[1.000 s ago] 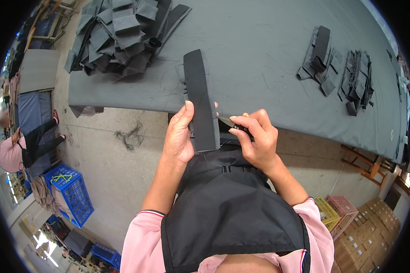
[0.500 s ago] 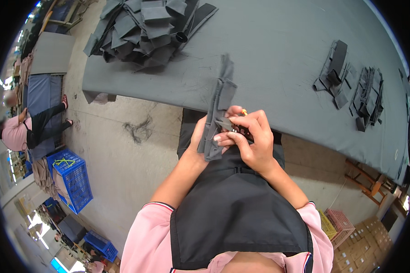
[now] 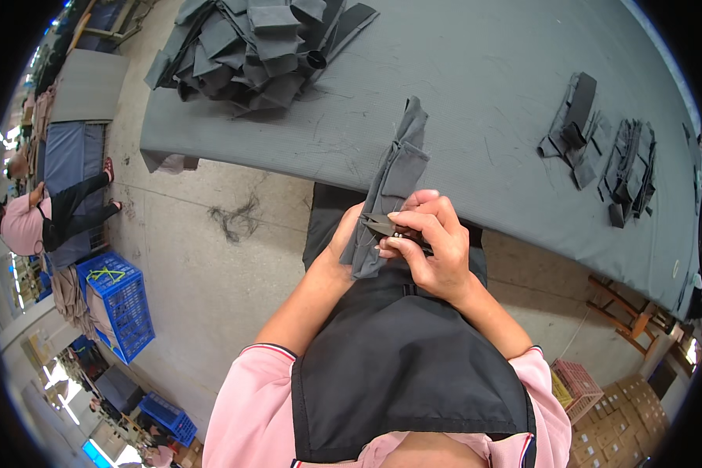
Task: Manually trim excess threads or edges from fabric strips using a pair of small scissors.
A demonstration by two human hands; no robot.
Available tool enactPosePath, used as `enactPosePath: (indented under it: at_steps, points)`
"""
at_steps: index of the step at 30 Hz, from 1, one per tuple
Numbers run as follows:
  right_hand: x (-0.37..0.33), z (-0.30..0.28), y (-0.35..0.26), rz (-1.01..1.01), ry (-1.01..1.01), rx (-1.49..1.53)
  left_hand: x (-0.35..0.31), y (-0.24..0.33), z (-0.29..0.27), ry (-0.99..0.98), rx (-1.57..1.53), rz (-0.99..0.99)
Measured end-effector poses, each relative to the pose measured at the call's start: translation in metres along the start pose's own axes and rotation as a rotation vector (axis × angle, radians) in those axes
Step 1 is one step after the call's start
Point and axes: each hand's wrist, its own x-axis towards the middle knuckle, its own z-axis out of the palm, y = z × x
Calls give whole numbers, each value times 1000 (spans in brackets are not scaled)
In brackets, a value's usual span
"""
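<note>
A folded dark grey fabric strip (image 3: 398,168) stands up in front of my body, its far end over the table edge. My left hand (image 3: 346,234) is closed around its near part, most of the fingers hidden behind the cloth. My right hand (image 3: 437,242) pinches a pair of thread snips (image 3: 379,225), whose pointed dark blades lie against the strip's side. Loose thread ends show around the blades. Whether the blades are closed on a thread is too small to tell.
The grey-covered table (image 3: 460,101) carries a big heap of fabric strips (image 3: 249,54) at far left and two smaller bundles (image 3: 573,129) (image 3: 630,171) at right. A blue crate (image 3: 121,304) stands on the floor at left, near a person (image 3: 31,222). Thread scraps (image 3: 238,218) litter the floor.
The strip's far end has tilted to the right. The snips in my right hand have shifted slightly left and nearer, so that their blades now show across the strip.
</note>
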Motion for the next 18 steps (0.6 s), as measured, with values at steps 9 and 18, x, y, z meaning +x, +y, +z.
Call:
enactPosePath:
  at_steps: [9, 18]
  points:
    - [-6, 4, -5, 142, 77, 66, 6, -2, 5, 57, 58, -19]
    - [-8, 6, -7, 155, 101, 46, 6, -1, 7, 94, 156, 24]
